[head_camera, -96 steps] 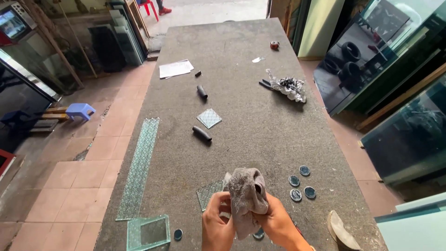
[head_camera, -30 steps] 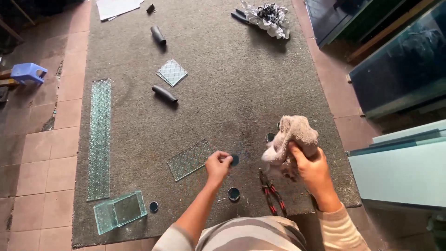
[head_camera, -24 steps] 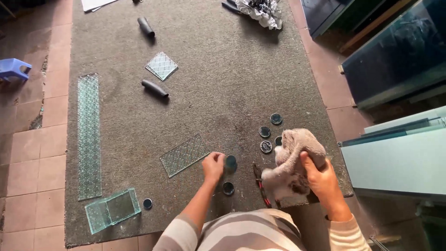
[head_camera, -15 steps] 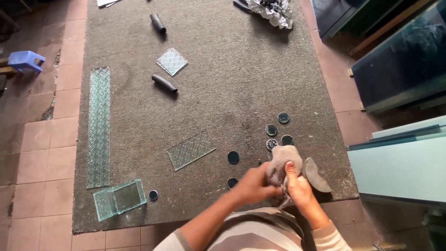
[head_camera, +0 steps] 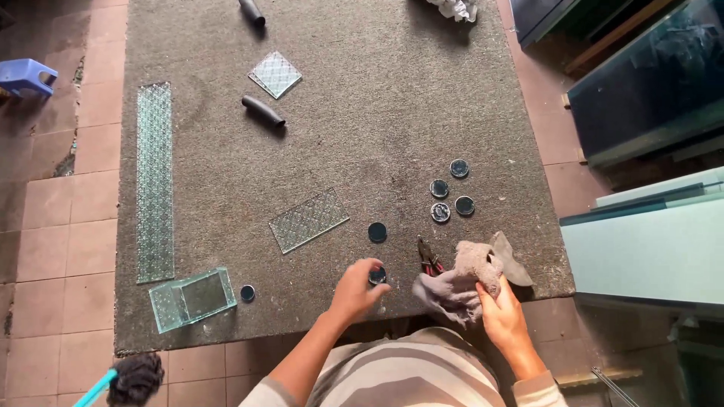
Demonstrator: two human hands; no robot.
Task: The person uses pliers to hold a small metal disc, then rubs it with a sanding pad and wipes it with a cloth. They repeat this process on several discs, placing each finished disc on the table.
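Grey rag bunched in your right hand drapes over the table's near edge, partly hiding red-handled pliers. Your left hand pinches a small dark round disc beside it, your fingertips covering most of it.

I see the bench filling the frame's middle. A long glass strip lies along its left edge, with a glass box below it at lower left. A glass rectangle sits centre; four discs cluster to its right. Pliers lie just left of the cloth at the bottom edge.
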